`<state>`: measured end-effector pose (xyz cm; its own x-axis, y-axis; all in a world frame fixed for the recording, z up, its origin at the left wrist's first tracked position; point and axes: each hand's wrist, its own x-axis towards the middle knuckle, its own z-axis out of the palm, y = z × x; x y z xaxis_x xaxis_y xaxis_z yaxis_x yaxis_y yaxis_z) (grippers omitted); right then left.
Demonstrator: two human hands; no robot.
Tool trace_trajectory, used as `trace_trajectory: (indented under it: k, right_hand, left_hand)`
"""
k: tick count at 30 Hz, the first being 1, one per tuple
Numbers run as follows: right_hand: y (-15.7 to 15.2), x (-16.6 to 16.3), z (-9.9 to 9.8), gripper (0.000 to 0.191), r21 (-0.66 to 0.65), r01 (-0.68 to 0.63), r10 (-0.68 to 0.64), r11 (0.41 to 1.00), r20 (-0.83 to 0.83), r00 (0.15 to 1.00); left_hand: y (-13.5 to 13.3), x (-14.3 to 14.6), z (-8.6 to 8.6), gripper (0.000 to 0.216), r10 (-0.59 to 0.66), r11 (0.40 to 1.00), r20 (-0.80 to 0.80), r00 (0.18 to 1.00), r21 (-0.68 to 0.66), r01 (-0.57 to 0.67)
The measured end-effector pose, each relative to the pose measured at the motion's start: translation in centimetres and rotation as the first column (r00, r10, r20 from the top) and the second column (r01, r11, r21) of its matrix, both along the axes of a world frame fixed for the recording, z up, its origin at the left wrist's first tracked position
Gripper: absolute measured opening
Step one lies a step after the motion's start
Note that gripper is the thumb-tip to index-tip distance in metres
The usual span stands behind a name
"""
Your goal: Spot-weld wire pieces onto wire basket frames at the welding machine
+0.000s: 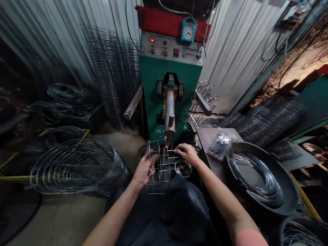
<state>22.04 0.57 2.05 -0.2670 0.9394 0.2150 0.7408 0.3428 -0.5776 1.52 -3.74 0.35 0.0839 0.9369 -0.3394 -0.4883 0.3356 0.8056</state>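
My left hand (144,168) is closed on the side of a small wire rack (160,192), a frame of thin crossed metal rods held above my lap. With pinched fingers, my right hand (187,153) grips a short metal wire (171,150) at the rack's right side. The wire's left end lies at the tip of the electrode (167,140) of a green spot welding machine (153,87). Whether the wire is joined to the rack, I cannot tell. A round dish (183,169) sits below my right hand.
Left of me lies a big bundle of wire rings (81,167). On the right, a black round tub (290,189) holds coiled wires beside a small table (208,135) bearing a plastic bag. Arms (134,102) jut from the machine. A teal clock (189,30) stands on top.
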Motion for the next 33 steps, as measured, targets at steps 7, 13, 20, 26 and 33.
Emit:
trace_trajectory:
  k: [7, 13, 20, 26, 33]
  right_hand:
    - [0.9, 0.0, 0.1, 0.018, -0.001, -0.004, 0.004, 1.000, 0.000, 1.000]
    - [1.9, 0.0, -0.1, 0.020, 0.020, -0.020, 0.019, 1.000, 0.015, 1.000]
    - [2.0, -0.1, 0.0, 0.019, 0.017, -0.003, 0.001, 1.000, 0.079, 0.997]
    - [-0.5, 0.4, -0.5, 0.024, 0.206, 0.041, -0.061, 0.978, 0.094, 0.994]
    - [-0.9, 0.4, -2.3, 0.026, 0.194, 0.147, -0.147, 0.970, -0.014, 0.989]
  left_hand:
    - [1.0, -0.1, -0.3, 0.062, 0.006, 1.000, 0.016, 1.000, -0.005, -0.006]
    - [1.9, -0.3, -0.5, 0.054, 0.001, 1.000, 0.040, 0.999, -0.003, -0.001]
    - [2.3, -0.2, -0.2, 0.048, -0.005, 0.998, 0.023, 1.000, -0.057, 0.006]
    - [2.1, 0.0, -0.4, 0.060, 0.040, 0.999, 0.013, 0.999, -0.010, -0.040]
    - [1.8, 0.2, -0.1, 0.059, 0.070, 0.997, 0.017, 0.997, 0.024, -0.071]
